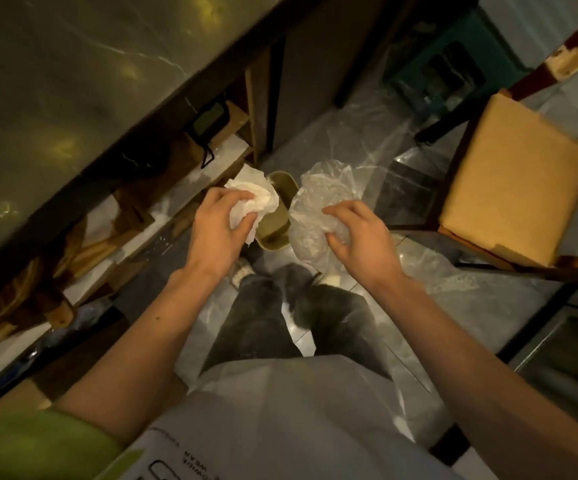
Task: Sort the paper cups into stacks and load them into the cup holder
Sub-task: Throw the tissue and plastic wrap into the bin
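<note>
While the left hand pinches crumpled white tissue and the right hand clutches slippery clear plastic wrap above the olive bin, either light wad could drift onto the floor (no paper cups or cup holder in view).

We look down past our own legs to the floor. A small bin stands on the floor just ahead of our feet. Our left hand holds crumpled paper over the bin's left edge; our right hand holds a crumpled plastic bag just right of the bin. A bench runs along the left, with shelves beneath it. A chair stands to the right.
</note>
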Motion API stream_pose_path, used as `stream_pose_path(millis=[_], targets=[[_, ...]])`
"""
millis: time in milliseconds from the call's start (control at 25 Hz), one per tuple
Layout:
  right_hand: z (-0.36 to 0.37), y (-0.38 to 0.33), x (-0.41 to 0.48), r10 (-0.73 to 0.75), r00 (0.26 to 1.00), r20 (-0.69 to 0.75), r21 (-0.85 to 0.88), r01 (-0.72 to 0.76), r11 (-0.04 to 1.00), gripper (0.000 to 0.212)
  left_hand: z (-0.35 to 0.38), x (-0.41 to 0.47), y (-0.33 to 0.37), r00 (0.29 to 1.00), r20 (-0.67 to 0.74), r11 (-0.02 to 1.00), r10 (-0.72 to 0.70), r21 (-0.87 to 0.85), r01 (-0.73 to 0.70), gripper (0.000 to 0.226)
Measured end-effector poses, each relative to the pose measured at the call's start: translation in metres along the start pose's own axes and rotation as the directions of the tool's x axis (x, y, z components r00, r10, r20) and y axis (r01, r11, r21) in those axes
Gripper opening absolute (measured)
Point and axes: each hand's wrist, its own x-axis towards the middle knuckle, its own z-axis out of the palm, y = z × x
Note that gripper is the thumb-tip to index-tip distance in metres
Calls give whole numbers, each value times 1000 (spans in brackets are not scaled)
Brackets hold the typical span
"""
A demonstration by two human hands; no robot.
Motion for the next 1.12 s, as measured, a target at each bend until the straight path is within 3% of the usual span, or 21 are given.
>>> stream_pose_path(millis=[360,600,760,920,1120], targets=[[113,95,95,-108,973,205,20,106,994,35,118,42,-87,948,56,950,-312,12,312,31],[192,158,145,-87,906,414,-127,153,980,42,204,80,-142,865,28,865,-500,-16,501,40],[248,186,173,-85,847,525,-230,238,944,45,243,105,-186,876,45,877,-481,37,480,41],[295,206,198,-103,834,542,-268,288,920,46,279,132,-226,894,127,902,-431,47,428,42],[338,223,221,-52,816,576,-347,301,888,55,321,157,-262,910,101,915,-402,85,394,40]])
